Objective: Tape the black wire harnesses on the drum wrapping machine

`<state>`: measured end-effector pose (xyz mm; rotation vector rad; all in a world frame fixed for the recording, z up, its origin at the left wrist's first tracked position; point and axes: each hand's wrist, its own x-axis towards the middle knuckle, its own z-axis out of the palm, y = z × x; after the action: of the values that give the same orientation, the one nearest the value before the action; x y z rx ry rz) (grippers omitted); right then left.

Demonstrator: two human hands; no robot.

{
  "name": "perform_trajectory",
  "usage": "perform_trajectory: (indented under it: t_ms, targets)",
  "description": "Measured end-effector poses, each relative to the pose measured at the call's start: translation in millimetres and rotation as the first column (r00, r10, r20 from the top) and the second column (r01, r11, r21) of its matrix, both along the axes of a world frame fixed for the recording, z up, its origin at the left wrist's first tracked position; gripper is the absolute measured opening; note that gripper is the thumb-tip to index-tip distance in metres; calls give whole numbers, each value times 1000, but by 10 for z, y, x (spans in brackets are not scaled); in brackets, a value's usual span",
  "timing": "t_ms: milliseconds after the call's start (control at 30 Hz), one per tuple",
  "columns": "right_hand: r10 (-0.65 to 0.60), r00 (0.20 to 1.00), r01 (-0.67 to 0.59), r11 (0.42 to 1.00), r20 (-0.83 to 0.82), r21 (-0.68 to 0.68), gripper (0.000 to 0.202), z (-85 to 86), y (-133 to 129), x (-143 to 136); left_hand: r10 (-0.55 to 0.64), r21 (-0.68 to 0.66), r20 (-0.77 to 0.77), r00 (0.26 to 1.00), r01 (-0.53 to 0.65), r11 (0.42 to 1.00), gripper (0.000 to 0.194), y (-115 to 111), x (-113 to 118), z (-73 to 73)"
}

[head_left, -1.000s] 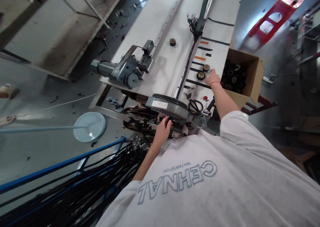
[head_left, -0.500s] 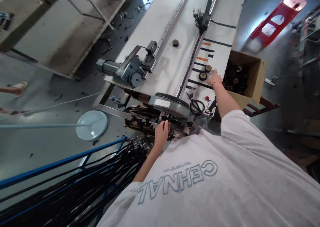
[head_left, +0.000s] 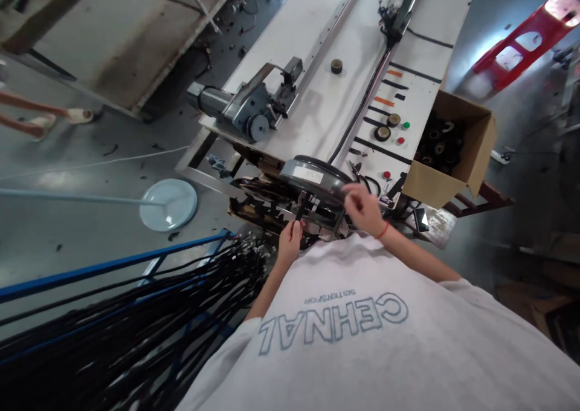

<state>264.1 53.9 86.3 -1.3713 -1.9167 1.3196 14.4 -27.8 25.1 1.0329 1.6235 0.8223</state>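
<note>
The left hand (head_left: 290, 240) is pinching the lower end of a narrow black strip (head_left: 301, 208) between thumb and fingers. The strip is hanging just below the grey round housing (head_left: 330, 182); it is probably going to feel light and pliable, perhaps tacky, so its end is offering the best hold. More of it is showing above the fingertips than half a second ago. The right hand (head_left: 364, 208) is now hovering by the housing's right edge, fingers loosely curled; whether it is touching or holding anything, I cannot tell. Black-handled scissors (head_left: 357, 172) are lying partly behind it. Farther right, two tape rolls (head_left: 382, 133) are resting unmoved, while the green button (head_left: 406, 125), earlier covered by that hand, is showing.
</note>
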Motion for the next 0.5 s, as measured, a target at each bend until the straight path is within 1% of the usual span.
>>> perform_trajectory:
  t_ms: [33, 67, 100, 133, 167, 233, 267, 333, 400, 500]
  targets:
    - [76, 996, -76, 997, -51, 6, 43, 7, -211, -171, 19, 5, 23, 1000, -19, 1000, 54, 16, -6, 29]
    - [129, 988, -128, 991, -81, 27, 42, -5, -357, -330, 25, 8, 45, 999, -25, 1000, 54, 37, -17, 61]
    - [140, 986, -136, 989, -87, 58, 41, -37, -435, -475, 21, 8, 61, 998, -21, 1000, 55, 62, -31, 95]
    - [119, 991, -114, 990, -67, 86, 43, -89, -449, -604, 10, 9, 72, 997, -10, 1000, 55, 88, -48, 125]
    - [79, 996, -76, 992, -29, 103, 44, -161, -411, -718, -6, 10, 82, 997, 5, 1000, 54, 112, -64, 150]
    - [-22, 997, 15, 995, 68, 94, 42, -341, -237, -894, -35, 14, 103, 994, 34, 999, 53, 151, -90, 175]
    - [-58, 992, 50, 996, 111, 70, 36, -433, -135, -953, -48, 21, 114, 992, 46, 999, 52, 163, -97, 172]
    - [-71, 987, 68, 997, 146, 25, 19, -587, 40, -1011, -70, 47, 134, 988, 64, 997, 52, 176, -101, 141]
    - [-62, 992, 57, 997, 114, 47, 5, -670, 135, -999, -82, 90, 155, 984, 69, 994, 52, 181, -96, 87]
    - [-13, 1000, 9, 986, 24, 168, 7, -668, 146, -915, -96, 152, 187, 978, 68, 986, 54, 188, -90, 3]
